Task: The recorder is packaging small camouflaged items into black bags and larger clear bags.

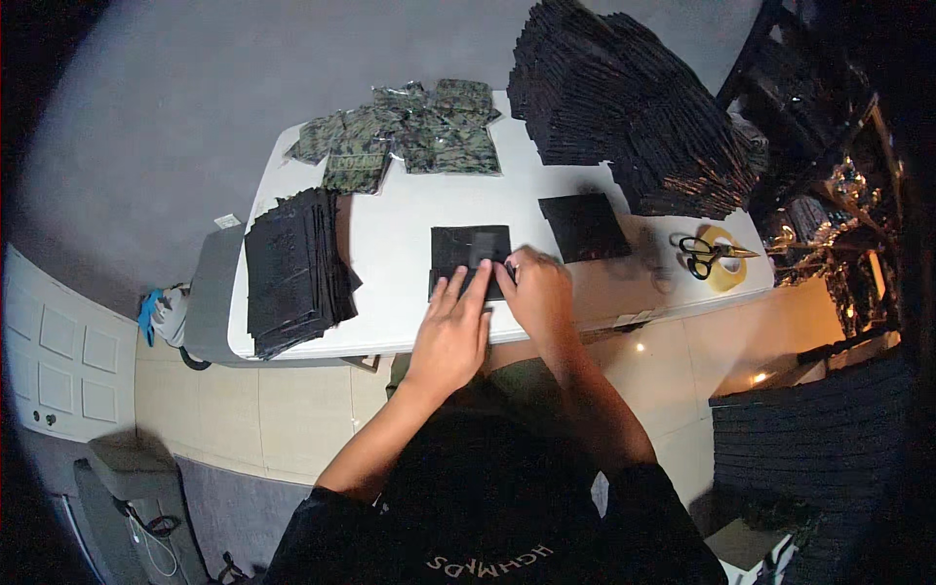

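A person at a white table [409, 210] works a flat black pouch [468, 252] lying near the front edge; the left hand [453, 327] lies flat on its lower part, fingers extended and pressed down, while the right hand [538, 292] pinches the pouch's right edge — a second black pouch [583, 226] rests just beside it; stacks of black pouches [292, 268] stand left and at the far right corner [629, 107]; camouflage packets [405, 132] lie behind; scissors [710, 252] rest on a tape roll [729, 273].
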Available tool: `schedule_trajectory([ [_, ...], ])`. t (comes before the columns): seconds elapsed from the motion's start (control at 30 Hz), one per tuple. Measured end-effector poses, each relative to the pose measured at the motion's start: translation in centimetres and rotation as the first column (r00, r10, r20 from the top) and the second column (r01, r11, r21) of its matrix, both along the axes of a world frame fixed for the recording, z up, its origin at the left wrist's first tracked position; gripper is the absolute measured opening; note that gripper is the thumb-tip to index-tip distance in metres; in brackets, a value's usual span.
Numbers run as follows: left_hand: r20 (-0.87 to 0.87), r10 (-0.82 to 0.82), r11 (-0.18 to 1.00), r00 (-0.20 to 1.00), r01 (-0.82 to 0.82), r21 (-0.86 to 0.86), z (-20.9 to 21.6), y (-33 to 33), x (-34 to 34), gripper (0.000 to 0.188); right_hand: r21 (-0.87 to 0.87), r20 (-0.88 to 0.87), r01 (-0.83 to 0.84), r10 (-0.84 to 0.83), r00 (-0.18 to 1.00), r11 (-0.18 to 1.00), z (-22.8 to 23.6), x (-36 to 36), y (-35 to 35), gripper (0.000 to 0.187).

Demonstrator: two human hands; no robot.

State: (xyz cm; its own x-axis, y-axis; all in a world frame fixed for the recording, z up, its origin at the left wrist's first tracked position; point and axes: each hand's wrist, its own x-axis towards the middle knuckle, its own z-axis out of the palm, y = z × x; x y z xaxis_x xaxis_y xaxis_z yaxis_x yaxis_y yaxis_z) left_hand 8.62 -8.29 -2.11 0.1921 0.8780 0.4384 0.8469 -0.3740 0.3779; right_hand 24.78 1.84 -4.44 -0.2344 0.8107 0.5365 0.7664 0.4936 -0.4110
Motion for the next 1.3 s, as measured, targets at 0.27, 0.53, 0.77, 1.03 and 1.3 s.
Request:
schedule_trajectory([
  [0.27,0.019,0.049,0.998,0.999,-0.049,-0.028,0.0,-0.7,-1.9,0.074,-0.163,-0.052,-0.032,0.024,0.998,0.986,0.7,1.8,1.4,0.030],
  [0.53,-0.010,0.067,0.992,0.998,-0.068,-0.108,-0.2,-1.0,-2.2,0.076,0.000,0.164,-0.296,0.292,0.942,0.955,3.4,0.1,-5.3,0.047],
  [0.77,0.115,0.052,0.984,0.992,-0.031,-0.178,0.5,-0.8,-3.0,0.078,-0.075,0.259,-0.229,0.240,0.935,0.971,1.6,0.5,-5.9,0.058],
  [1.03,0.541,0.182,0.982,0.821,-0.123,-0.144,2.1,1.1,-6.3,0.040,-0.109,0.226,-0.247,0.266,0.937,0.963,1.5,0.3,-5.8,0.056],
  [1.3,0.898,0.434,0.750,-0.068,0.580,-0.318,2.6,2.0,-6.0,0.048,-0.119,0.228,-0.233,0.255,0.940,0.965,1.6,0.3,-5.8,0.057],
])
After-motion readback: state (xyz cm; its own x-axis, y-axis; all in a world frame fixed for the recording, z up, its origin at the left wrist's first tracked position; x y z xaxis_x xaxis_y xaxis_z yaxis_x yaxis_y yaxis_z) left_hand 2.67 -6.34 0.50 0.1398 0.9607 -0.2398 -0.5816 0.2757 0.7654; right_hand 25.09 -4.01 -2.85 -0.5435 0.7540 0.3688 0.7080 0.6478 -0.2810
